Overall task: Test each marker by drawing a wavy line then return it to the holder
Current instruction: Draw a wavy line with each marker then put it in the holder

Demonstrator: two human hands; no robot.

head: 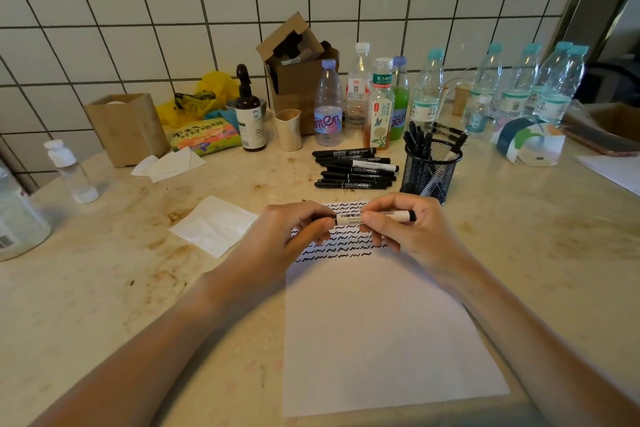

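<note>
The white-barrelled marker (349, 218) with a printed black-text label lies horizontal above the wavy-lined white paper sheet (381, 322). Left hand (287, 232) and right hand (401, 229) each pinch one end.

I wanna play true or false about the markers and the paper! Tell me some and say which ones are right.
1. Both hands, left hand and right hand, hold one marker. True.
2. The paper has no lines drawn on it. False: rows of black wavy lines fill its top part.
3. The mesh holder has markers standing in it. True.
4. The loose markers lie on the paper. False: they lie on the table behind it, beside the holder.
</note>
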